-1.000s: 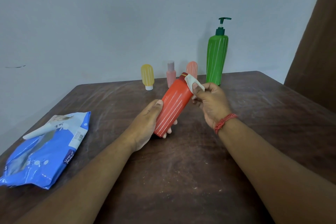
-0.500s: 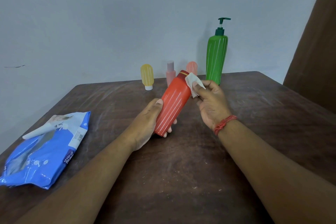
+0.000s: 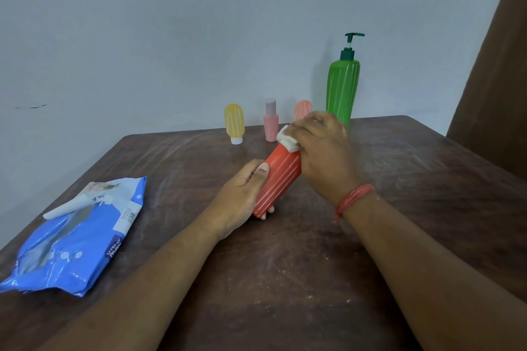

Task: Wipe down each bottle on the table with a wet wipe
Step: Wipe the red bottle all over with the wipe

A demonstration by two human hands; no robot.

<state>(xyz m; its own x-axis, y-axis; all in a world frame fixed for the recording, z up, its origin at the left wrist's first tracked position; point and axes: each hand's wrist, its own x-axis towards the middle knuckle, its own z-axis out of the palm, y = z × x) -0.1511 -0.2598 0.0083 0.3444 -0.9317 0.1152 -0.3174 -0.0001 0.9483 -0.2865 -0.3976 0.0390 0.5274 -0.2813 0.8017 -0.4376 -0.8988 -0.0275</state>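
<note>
Your left hand (image 3: 242, 196) grips the red bottle (image 3: 278, 182). Your right hand (image 3: 320, 148) clamps a wet wipe (image 3: 288, 140) round its top. Next, probably, wipe down its length.

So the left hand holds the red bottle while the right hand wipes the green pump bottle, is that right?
Not quite. The head view shows the right hand pressing the wet wipe on the red bottle that the left hand holds. The green pump bottle stands untouched behind.
</note>
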